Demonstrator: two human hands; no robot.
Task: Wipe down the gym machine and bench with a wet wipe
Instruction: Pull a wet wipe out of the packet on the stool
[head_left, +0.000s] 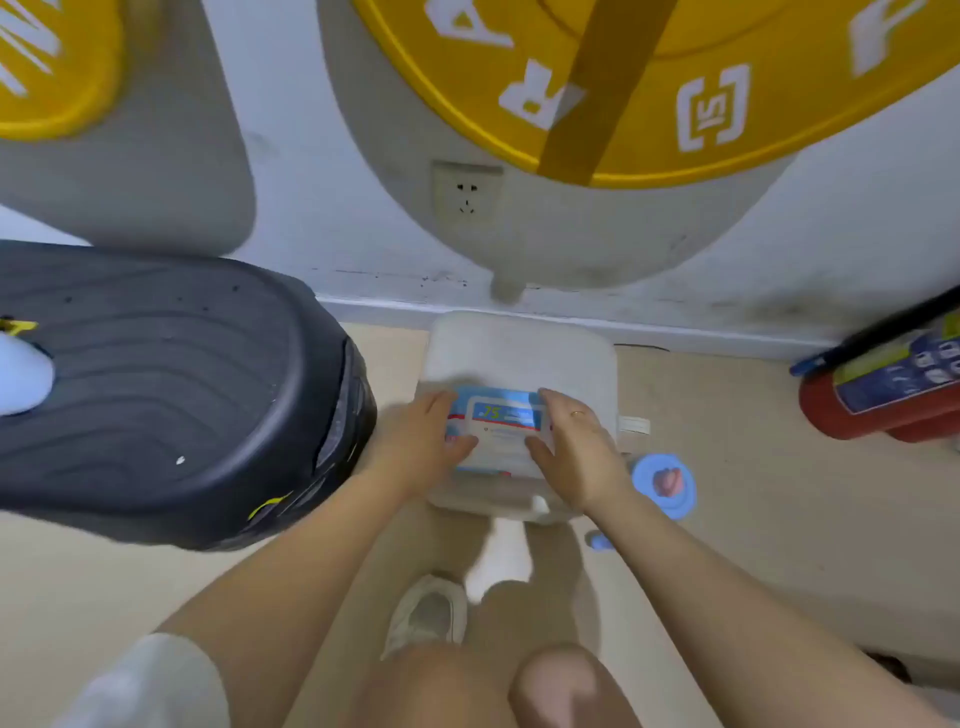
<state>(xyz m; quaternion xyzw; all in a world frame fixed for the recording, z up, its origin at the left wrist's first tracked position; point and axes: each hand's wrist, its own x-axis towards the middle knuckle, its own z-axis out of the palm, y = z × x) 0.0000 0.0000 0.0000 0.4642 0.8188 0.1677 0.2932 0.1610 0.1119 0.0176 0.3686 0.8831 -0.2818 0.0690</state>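
A pack of wet wipes (497, 423), white with a blue and red label, lies on top of a white plastic container (519, 348) on the floor by the wall. My left hand (415, 441) grips the pack's left side, thumb on top. My right hand (574, 441), with a ring on one finger, grips its right side. The dark ribbed pad of the gym machine (171, 395) sits to the left of the container.
Yellow weight plates (675, 78) hang above against the white wall, with a wall socket (467, 195) between them. A red fire extinguisher (883, 384) lies at the right. A blue lid (665, 486) rests on the beige floor. My white shoe (428, 613) is below.
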